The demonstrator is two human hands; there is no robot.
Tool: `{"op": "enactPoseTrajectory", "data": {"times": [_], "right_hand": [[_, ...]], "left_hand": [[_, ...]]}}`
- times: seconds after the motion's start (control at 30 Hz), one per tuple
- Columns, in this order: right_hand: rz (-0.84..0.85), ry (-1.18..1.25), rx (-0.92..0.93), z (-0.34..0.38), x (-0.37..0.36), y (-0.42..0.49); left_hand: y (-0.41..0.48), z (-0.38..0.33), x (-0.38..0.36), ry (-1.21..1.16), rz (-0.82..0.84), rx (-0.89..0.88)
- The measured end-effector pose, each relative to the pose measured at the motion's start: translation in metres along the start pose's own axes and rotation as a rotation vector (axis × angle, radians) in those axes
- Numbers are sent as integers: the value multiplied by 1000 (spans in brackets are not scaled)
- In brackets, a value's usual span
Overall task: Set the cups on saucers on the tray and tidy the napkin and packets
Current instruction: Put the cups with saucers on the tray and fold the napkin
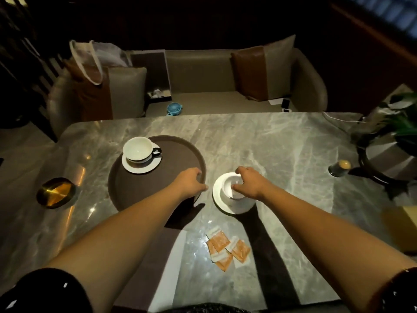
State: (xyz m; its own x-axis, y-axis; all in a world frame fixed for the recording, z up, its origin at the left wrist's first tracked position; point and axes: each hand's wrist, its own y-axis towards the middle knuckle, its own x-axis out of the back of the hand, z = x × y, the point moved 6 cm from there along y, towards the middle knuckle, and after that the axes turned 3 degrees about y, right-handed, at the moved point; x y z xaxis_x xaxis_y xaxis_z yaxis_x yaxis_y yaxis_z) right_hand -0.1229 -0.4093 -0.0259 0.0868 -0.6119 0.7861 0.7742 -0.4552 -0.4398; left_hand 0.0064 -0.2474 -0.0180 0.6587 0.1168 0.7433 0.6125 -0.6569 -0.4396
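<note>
tray [144, 199]: near and right half bare, only a cup on saucer [138, 150] at far left. The left hand [190, 182] gripping the right rim plugs the narrow gap to the second cup [226, 188], held by the right hand [250, 184]. Open table [270, 141] beyond and rightward, up to a small jar [339, 168]. Nearer in, packets [228, 248] lie between the forearms.

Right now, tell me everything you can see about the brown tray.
The tray is round, dark brown and matte, with a low raised rim, lying flat on the marble table. A white cup on a saucer stands on its far left part. The left hand holds its right rim.
</note>
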Motion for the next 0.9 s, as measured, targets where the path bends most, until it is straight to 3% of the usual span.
{"op": "enactPoseTrajectory", "data": {"times": [0.23,0.4,0.5,0.7,0.9], "right_hand": [[-27,206,-144,-73,-2,-4],[-73,665,-345,-104,-21,1],[-99,822,-433,-114,-35,5],[-79,1141,-491,-105,-57,3],[-135,1240,-476,-106,-68,7]], "left_hand": [[16,-22,-45,-95,82,48],[23,-13,-69,-544,114,251],[25,-10,-86,-654,139,346],[33,-8,-107,-733,52,396],[36,-1,-110,-836,12,413]]}}
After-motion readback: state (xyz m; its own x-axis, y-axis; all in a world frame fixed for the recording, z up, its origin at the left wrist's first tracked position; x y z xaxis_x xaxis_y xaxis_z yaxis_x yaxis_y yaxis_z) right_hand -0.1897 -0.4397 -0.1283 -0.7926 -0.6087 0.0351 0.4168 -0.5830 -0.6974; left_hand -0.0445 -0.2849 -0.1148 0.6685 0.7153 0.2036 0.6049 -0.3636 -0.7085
